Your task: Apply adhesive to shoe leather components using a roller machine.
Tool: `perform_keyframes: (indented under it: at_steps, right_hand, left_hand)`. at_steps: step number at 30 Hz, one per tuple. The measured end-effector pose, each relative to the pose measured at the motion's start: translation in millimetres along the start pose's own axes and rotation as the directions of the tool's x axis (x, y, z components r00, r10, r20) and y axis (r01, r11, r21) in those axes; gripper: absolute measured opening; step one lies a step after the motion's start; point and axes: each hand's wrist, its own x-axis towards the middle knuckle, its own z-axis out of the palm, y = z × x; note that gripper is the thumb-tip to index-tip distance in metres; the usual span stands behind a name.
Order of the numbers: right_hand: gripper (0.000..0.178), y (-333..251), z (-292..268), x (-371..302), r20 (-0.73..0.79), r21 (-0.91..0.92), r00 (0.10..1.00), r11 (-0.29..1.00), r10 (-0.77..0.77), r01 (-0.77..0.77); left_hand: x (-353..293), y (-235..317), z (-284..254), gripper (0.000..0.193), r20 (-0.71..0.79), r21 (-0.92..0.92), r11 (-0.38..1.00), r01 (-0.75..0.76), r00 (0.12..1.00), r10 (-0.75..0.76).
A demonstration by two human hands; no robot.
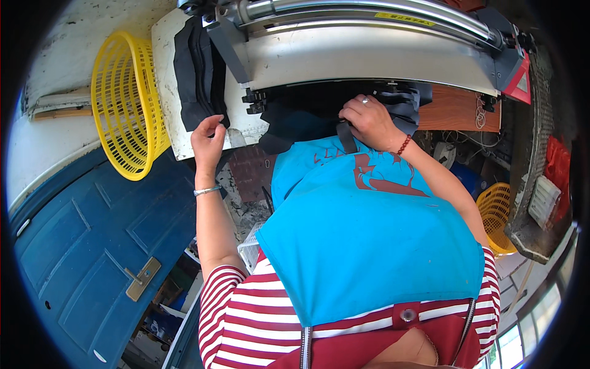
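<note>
On the white side table lies a stack of long, curved dark sheet pieces point(200, 74). My left hand point(208, 140) is at the near end of this stack, its fingers curled and thumb close to the index finger; whether a piece is between them I cannot make out. In front of the machine, my right hand point(370, 125) has its fingers bent around a dark strip point(346, 137), which hangs down against my blue apron point(369, 234). More dark pieces point(405, 103) lie layered beside the right hand, under the machine's edge. A wide machine with metal rollers point(369, 52) stands across the front.
A yellow plastic basket point(126, 104) leans at the left of the white table point(165, 55). Another yellow basket point(496, 212) sits low at the right, near a worn metal ledge point(528, 166). A blue door point(92, 252) is at the lower left.
</note>
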Motion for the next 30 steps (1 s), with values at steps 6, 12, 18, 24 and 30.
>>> perform_keyframes:
  at_steps: [6, 12, 18, 24, 30]
  right_hand:
    - [0.038, 3.1, -5.0, -2.5, 0.103, 0.233, 0.973, 0.946, 0.208, -0.227]
    - [0.054, 3.5, -11.5, 2.5, 0.175, 0.175, 0.979, 0.976, 0.102, -0.133]
    - [0.042, 3.0, 6.3, 0.5, 0.119, 0.031, 0.989, 0.995, 0.086, -0.090]
    - [0.032, -1.8, 3.3, 7.5, 0.043, -0.035, 0.999, 0.999, -0.029, 0.030]
    - [0.031, -2.7, 5.3, 9.9, 0.019, -0.062, 0.998, 0.996, -0.059, 0.060]
  left_hand:
    - [-2.2, 37.0, 9.0, 0.024, 0.141, 0.026, 1.000, -0.013, 0.990, 0.009]
    - [-9.0, 62.0, 22.0, 0.023, 0.237, 0.026, 1.000, -0.009, 0.971, 0.003]
    - [-22.6, 82.3, 85.1, 0.038, 0.348, -0.006, 0.995, -0.096, 0.933, 0.093]
    - [-15.6, 89.4, 132.5, 0.054, 0.238, 0.197, 0.915, -0.353, 0.922, 0.305]
    - [-13.9, 84.2, 133.6, 0.025, 0.068, 0.211, 0.881, -0.424, 0.905, 0.419]
